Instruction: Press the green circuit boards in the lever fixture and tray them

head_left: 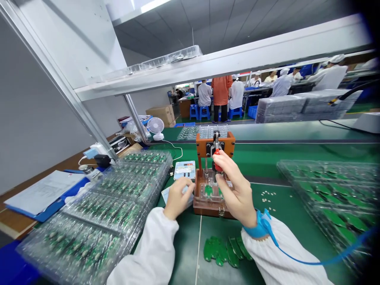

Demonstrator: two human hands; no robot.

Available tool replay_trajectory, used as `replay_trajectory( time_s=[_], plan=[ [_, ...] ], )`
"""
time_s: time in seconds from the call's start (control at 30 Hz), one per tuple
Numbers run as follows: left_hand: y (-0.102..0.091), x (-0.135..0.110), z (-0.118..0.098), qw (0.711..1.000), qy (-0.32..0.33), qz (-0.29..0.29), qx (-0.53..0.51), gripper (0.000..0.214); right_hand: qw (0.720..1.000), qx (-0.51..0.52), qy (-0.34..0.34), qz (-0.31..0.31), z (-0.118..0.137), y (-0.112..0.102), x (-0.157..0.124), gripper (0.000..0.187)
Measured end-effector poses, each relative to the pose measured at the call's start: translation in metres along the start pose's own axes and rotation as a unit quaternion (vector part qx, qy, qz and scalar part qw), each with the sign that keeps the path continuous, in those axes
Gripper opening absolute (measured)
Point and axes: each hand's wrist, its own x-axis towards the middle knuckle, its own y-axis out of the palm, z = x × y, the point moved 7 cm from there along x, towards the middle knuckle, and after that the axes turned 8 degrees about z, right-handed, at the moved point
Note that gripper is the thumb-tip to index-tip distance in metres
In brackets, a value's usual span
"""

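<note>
Right hand (237, 190): fingers wrapped round red handle (218, 163), best worked squarely; left hand (179, 196): beside clamp fixture (206, 207) (grip cannot be told), best kept clear

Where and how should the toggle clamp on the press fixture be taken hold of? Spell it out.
Take the toggle clamp by its red handle, probably from the wearer's side, slightly right: the handle sits below the metal linkage and in front of the orange crossbar, so its near side looks easiest to reach.
</note>
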Motion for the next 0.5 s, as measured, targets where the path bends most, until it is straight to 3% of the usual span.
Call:
replay_trajectory(
  time_s=[0.03, 0.07, 0.17, 0.23, 0.37, 0.5],
  plan=[
    [-0.003, 0.007, 0.019, 0.997, -0.053, 0.045, 0.032, 0.014, 1.0, 0.003, 0.0, 0.0, 0.0, 0.0, 0.0, 0.064],
    [-0.004, 0.012, 0.038, 0.986, -0.105, 0.106, 0.07, 0.026, 1.0, 0.006, -0.002, 0.002, 0.0, 0.001, 0.0, 0.064],
    [0.0, 0.021, 0.081, 0.921, -0.201, 0.299, 0.146, 0.087, 1.0, 0.01, -0.011, 0.005, 0.0, 0.001, 0.001, 0.064],
    [0.005, 0.024, 0.094, 0.879, -0.223, 0.39, 0.161, 0.109, 1.0, 0.01, -0.016, 0.008, 0.001, 0.001, 0.002, 0.064],
    [0.017, 0.026, 0.103, 0.805, -0.23, 0.503, 0.214, 0.129, 1.0, 0.009, -0.02, 0.013, 0.003, 0.0, 0.004, 0.065],
    [0.022, 0.028, 0.103, 0.779, -0.231, 0.533, 0.235, 0.136, 1.0, 0.011, -0.02, 0.011, 0.004, 0.001, 0.004, 0.063]
  ],
)
